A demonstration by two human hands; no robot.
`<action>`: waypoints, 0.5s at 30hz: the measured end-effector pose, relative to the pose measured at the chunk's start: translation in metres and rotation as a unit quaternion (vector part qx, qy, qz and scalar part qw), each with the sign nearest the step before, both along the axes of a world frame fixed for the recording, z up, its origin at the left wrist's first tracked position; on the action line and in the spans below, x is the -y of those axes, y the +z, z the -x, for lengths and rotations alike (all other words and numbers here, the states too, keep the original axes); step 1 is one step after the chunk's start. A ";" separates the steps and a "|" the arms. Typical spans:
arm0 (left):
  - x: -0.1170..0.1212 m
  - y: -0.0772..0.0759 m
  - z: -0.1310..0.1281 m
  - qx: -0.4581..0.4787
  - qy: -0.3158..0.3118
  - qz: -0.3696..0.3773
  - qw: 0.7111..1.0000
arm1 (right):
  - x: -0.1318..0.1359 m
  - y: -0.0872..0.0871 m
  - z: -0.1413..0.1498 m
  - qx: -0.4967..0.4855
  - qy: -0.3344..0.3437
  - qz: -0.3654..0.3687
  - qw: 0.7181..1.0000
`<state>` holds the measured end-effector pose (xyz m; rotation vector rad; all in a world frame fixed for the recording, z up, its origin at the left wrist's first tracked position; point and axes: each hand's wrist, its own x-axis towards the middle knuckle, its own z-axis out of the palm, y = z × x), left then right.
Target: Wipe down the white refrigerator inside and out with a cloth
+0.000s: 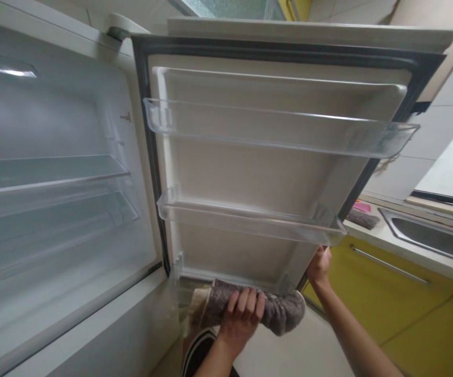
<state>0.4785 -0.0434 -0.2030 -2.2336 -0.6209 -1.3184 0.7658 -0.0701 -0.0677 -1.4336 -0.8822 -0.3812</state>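
Note:
My left hand (242, 314) is closed over a bunched grey-brown towel (285, 311) with a pale edge. The towel lies along the front of the lowest door bin (177, 267), covering much of it. At the free edge of the open fridge door (242, 173), my right hand (320, 264) holds on just below the middle bin's corner; its fingertips are partly hidden behind the door. Two clear plastic bins, an upper one (273, 128) and a middle one (250, 222), span the door's inner side with nothing in them.
To the left is the fridge interior (61, 120) with glass shelves (45, 173). At the right, a yellow cabinet (387, 283) stands under a counter with a metal sink (438, 235). A grey cloth (362, 219) and a pink item (362, 206) lie on the counter.

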 end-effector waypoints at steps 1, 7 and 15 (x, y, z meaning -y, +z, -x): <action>0.004 0.005 -0.005 -0.013 -0.007 -0.008 1.000 | 0.001 0.000 -0.001 0.003 0.001 0.005 1.000; -0.028 -0.004 0.046 -0.089 0.005 -0.029 0.996 | -0.001 0.001 -0.006 -0.007 -0.005 0.011 1.000; -0.031 -0.054 0.142 0.179 0.053 0.332 0.925 | 0.010 0.000 0.004 -0.004 0.000 -0.003 1.000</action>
